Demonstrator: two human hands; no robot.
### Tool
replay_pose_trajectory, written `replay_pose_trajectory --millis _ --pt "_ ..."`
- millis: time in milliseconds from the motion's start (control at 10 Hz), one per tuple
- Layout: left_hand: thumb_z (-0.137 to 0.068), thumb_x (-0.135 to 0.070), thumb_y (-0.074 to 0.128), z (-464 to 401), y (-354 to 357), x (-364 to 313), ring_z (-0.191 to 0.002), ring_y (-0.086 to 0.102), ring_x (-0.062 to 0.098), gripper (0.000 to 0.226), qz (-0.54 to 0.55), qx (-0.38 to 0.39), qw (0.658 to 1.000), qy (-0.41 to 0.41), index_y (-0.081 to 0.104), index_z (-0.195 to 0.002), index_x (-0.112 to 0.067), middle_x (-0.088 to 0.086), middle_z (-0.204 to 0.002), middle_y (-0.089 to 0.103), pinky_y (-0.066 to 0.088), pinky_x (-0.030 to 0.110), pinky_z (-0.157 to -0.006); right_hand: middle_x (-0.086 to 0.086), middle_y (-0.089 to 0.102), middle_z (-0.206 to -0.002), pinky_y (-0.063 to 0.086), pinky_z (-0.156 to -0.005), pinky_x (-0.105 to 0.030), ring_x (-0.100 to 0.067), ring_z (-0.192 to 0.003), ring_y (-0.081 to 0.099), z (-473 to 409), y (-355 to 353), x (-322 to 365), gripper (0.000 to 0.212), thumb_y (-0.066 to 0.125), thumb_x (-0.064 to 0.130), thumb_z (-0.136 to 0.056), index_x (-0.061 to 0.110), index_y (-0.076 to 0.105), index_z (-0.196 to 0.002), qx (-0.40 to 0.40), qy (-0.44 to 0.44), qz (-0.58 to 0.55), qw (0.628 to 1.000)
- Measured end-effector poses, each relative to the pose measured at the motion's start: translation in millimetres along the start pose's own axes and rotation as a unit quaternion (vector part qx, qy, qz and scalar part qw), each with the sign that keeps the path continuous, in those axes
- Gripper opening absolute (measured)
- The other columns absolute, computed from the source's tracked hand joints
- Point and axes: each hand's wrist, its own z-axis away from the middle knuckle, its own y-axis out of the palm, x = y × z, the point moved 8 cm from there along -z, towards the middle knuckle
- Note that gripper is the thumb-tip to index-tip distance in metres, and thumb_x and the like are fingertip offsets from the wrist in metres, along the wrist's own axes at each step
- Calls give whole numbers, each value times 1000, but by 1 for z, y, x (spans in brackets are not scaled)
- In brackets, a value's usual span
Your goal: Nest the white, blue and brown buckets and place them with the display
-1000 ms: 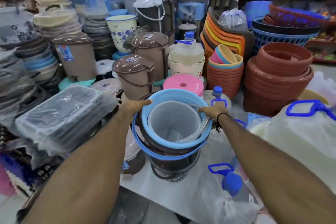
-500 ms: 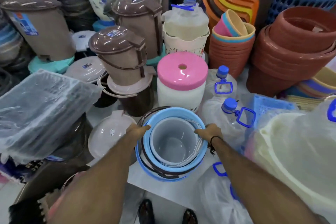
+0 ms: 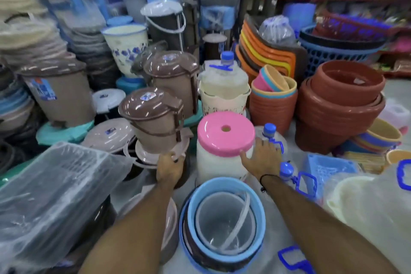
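Note:
The nested buckets sit on the white surface just in front of me: a white bucket inside a blue bucket inside a brown bucket. Neither hand touches them. My left hand is past the stack, fingers curled at the rim of a brown-lidded bin's base. My right hand rests with spread fingers against the side of a white container with a pink lid.
Brown-lidded bins stand behind my left hand. Plastic-wrapped trays lie at the left. Clear jugs with blue caps and a blue basket are at the right, terracotta pots beyond.
Both hands have let go of the nested buckets, which now stand on the surface, and have reached forward to the bin and the pink-lidded container.

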Motion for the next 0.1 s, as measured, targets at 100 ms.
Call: replay_pose_trajectory --millis 100 --pt "-94 -53 48 -16 -35 -72 -137 43 40 65 -37 -29 993 104 53 -137 -5 22 -148 48 33 54 -118 -13 67 -109 40 -92 -49 -33 -106 56 -33 -41 38 69 50 60 -73 8 57 -117 -50 -52 0 997"
